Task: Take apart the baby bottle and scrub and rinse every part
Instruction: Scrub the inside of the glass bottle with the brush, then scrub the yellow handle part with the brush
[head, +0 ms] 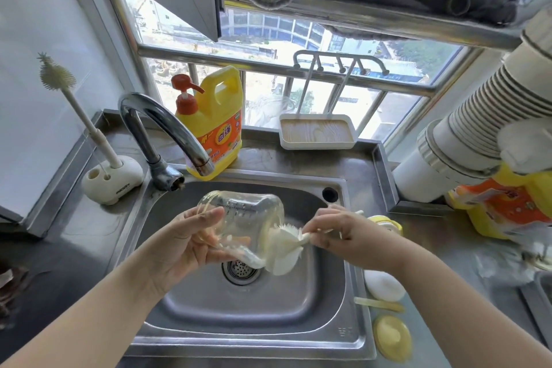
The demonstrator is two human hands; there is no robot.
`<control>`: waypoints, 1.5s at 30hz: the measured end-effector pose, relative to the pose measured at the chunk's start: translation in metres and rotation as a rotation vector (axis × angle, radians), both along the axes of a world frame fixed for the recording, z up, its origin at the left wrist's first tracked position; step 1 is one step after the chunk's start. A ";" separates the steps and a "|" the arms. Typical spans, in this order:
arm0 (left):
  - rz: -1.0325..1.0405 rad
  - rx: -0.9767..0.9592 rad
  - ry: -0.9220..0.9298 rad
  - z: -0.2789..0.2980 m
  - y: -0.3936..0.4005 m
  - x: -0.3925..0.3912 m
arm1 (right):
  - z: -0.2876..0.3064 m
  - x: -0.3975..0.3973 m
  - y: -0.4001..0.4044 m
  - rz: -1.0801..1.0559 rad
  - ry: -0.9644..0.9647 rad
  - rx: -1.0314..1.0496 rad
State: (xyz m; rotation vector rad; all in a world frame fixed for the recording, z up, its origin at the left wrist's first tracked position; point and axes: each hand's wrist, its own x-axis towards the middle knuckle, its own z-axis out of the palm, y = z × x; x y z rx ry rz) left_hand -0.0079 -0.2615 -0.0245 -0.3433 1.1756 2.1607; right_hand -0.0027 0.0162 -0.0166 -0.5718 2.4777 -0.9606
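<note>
Over the sink (313, 302), we are gripping the clear bottle body (242, 218) sideways in our left hand (185, 240); our right hand (346, 236) is pinching the white bottle brush (283, 248) against its base.

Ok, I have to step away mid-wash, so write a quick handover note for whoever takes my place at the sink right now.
Left hand grips the clear bottle body on its side over the sink.
Right hand pinches the white brush, bristles against the bottle's base end.
Done: bottle taken apart; yellow collar, white dome and yellow lid lie on the counter to the right.
Left: finish scrubbing the body, rinse it (tap is dry), then the other parts.
</note>
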 end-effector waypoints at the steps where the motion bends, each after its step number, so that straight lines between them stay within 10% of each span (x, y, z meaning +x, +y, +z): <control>1: 0.001 0.007 -0.003 -0.001 -0.001 0.000 | 0.000 0.000 0.004 -0.026 -0.009 0.007; 5: -0.008 0.036 -0.008 -0.003 0.003 0.000 | 0.014 -0.010 -0.001 -0.162 0.035 -0.261; 13: -0.003 -0.145 0.003 -0.011 0.015 -0.007 | -0.005 0.012 0.027 -0.385 -0.092 0.023; 28: -0.304 -0.866 0.908 -0.036 0.175 -0.065 | -0.005 0.038 0.120 -0.858 0.001 0.253; 45: -0.531 -1.114 1.271 -0.075 0.279 -0.089 | -0.036 0.072 0.184 -1.044 -0.080 0.125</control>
